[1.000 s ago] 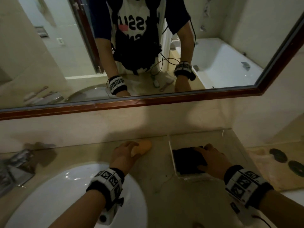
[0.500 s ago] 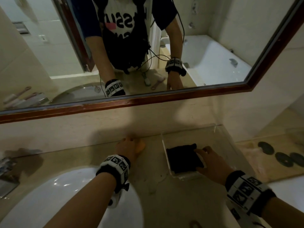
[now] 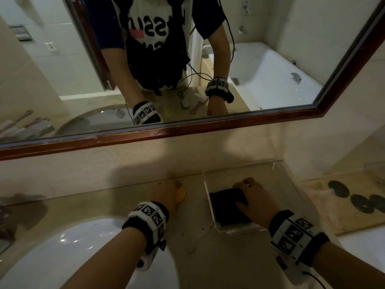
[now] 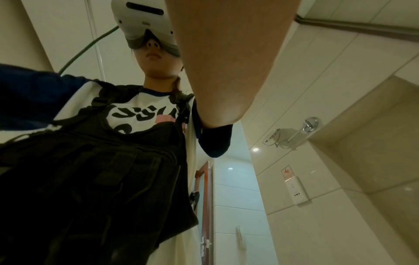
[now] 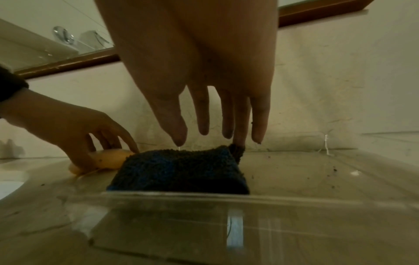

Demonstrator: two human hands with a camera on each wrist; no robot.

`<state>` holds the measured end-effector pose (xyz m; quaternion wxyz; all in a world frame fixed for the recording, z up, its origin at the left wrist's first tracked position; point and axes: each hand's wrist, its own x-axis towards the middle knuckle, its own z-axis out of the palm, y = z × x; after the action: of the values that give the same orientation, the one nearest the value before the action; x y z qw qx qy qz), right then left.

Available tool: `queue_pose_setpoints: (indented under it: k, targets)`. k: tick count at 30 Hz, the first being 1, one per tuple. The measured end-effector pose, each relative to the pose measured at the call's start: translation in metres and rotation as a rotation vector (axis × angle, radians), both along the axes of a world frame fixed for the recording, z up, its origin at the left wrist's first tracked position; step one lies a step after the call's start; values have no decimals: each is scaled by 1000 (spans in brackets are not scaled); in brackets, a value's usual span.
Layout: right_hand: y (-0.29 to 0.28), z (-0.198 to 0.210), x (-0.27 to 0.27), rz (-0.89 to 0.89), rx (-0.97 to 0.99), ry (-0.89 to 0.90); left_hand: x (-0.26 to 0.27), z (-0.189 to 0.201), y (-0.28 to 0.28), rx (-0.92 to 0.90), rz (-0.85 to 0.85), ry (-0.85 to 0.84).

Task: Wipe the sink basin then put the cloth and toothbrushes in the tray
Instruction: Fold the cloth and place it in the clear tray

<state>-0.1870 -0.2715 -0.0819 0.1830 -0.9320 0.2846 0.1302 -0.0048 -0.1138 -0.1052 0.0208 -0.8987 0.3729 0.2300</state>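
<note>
- The dark cloth lies bunched in the near-left part of the clear tray, which stands on the beige counter just right of the white sink basin.
- Seen from your right wrist, the cloth shows dark blue pile, with one corner standing up at its far side.
- Your right hand hangs over the cloth with fingers straight and slack, gripping nothing; in the wrist view your fingertips sit just above the pile, and one finger meets the raised corner.
- Your left hand is down on the counter left of the tray, near the back wall, its fingers curled over a small orange object.
- From the right wrist view that orange object lies on the counter outside the tray wall, your left hand closed over its top; what the object is cannot be told.
- In the mirror, a green-handled brush and a pink-handled one lie reflected on the counter near your right hand.
- Dark round stones sit on a beige slab at the far right.
- Your left wrist view shows only your forearm, torso and the tiled wall.
</note>
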Motion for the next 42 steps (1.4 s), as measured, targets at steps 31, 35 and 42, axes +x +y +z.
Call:
queue_pose_setpoints:
  k: [31, 35, 42]
  targets:
    - [-26, -24, -40, 89, 107, 45, -49, 17, -104, -188, -282, 31]
    - [-34, -29, -43, 95, 126, 59, -48, 3, -109, -155, -314, 1]
    - [-35, -33, -35, 81, 125, 45, -46, -5, -105, -160, -325, -7]
